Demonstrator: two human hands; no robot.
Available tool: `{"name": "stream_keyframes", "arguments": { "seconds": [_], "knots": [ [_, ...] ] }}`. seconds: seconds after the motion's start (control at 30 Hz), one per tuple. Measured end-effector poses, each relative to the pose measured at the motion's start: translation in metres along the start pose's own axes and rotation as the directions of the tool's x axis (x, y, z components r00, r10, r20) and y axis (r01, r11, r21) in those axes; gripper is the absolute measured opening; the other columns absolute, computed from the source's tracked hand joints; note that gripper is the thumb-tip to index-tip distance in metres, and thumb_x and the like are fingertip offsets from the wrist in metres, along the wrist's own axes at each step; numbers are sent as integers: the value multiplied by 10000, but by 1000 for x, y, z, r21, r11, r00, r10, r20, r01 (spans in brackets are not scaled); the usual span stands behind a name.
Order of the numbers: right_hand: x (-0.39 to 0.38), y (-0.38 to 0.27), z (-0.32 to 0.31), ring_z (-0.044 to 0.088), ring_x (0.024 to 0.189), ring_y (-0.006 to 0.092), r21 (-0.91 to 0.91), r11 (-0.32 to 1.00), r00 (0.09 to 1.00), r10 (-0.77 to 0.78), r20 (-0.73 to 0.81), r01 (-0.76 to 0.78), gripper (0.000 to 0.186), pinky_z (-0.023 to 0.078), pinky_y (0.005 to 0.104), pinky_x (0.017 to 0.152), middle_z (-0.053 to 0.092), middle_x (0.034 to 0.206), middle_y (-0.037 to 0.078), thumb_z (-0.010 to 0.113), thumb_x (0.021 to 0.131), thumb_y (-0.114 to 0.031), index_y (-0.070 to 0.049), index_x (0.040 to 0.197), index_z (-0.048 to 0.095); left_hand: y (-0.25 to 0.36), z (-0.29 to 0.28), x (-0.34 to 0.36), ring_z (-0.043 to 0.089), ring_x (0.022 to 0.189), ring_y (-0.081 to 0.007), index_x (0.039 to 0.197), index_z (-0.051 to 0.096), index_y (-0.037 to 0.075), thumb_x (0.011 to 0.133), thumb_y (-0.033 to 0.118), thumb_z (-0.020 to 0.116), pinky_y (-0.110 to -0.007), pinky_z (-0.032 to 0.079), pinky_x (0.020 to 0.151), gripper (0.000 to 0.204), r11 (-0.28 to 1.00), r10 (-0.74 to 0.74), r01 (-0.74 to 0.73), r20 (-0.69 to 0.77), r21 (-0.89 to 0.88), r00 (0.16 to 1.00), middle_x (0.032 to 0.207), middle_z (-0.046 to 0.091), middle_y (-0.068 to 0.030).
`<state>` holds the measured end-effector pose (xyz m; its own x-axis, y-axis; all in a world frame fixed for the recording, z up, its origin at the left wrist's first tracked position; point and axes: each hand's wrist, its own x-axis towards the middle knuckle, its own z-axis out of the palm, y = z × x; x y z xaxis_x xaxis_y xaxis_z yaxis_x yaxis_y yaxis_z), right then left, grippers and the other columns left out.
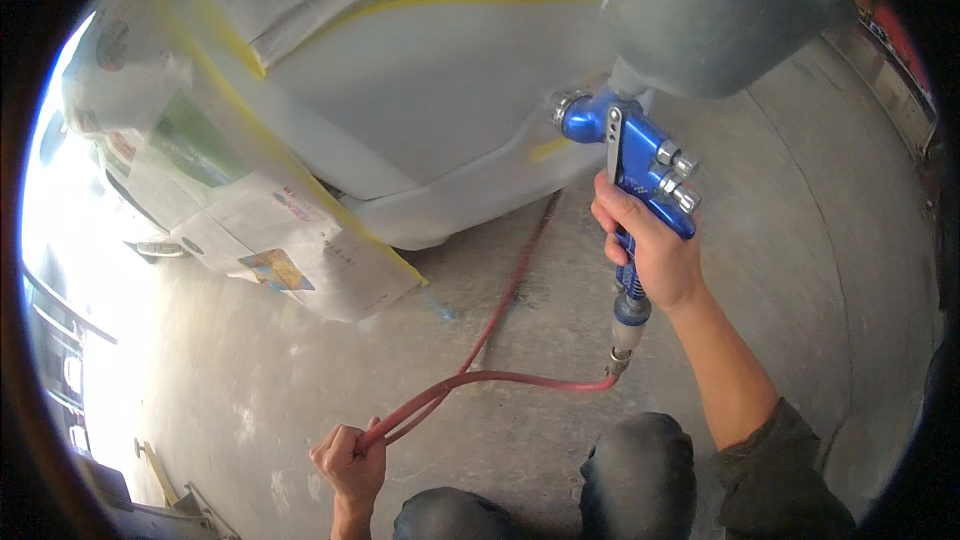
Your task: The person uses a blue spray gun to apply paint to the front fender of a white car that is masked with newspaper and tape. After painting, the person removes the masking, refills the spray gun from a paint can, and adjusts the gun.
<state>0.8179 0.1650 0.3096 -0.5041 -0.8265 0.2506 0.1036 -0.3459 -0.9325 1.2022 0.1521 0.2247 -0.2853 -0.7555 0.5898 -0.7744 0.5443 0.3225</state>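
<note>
My right hand (646, 240) grips a blue spray gun (650, 155) by its handle, with a grey paint cup (715, 15) on top and the nozzle pointed left toward a grey vehicle panel (400, 120). A red hose (540, 377) runs from the fitting under the gun down to my left hand (352, 462), which is closed around it at the bottom left. Another length of that hose rises from there along the floor behind the panel. Yellow tape and printed paper sheets (210, 170) cover the surfaces around the panel.
The concrete floor (780, 290) lies under the vehicle and me. My two bent knees (637, 470) show at the bottom. A bright opening is at the far left, with metal equipment (170, 490) at the lower left. Something red (880, 10) stands at the upper right edge.
</note>
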Motion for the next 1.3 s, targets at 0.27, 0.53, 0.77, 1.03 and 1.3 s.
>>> {"name": "stream_keyframes", "arguments": {
  "seconds": [0.27,0.53,0.77,1.03,1.3],
  "knots": [
    [-3,7,46,571,552,67,-53,998,985,-16,170,25,168,451,226,447,599,690,-9,670,912,-234,-73,875,643,-27,-11,-15,415,389,-218,582,491,51,691,46,807,-312,317,403,334,998,-55,55,1,-2,998,497,452,-97],
    [-50,66,37,654,925,195,29,999,995,31,94,-34,328,587,303,556,660,1030,107,544,872,-146,-7,1163,608,-71,2,-23,411,393,-235,572,475,50,708,89,817,-319,319,404,370,997,-30,41,175,-62,984,504,438,-111],
    [-114,177,43,631,968,198,82,992,946,114,-304,-93,319,568,317,600,625,1056,90,498,852,-139,-17,1136,582,-103,8,-33,424,399,-239,581,501,45,689,54,794,-313,338,404,312,997,-15,33,247,-68,969,516,463,-114],
    [-114,218,90,671,830,150,167,978,974,154,-169,-126,197,572,277,508,693,950,84,585,850,-68,18,1013,652,-121,9,-41,477,406,-179,609,543,40,663,2,734,-283,376,417,202,997,28,-1,361,-77,932,522,507,-103],
    [-102,214,128,626,857,156,225,962,987,162,-16,-154,245,545,292,558,649,946,69,546,830,-119,-15,1044,606,-140,-2,-42,473,427,-179,627,539,15,639,-26,696,-285,371,440,162,995,-92,99,197,-25,976,526,484,-126]
  ]
}}
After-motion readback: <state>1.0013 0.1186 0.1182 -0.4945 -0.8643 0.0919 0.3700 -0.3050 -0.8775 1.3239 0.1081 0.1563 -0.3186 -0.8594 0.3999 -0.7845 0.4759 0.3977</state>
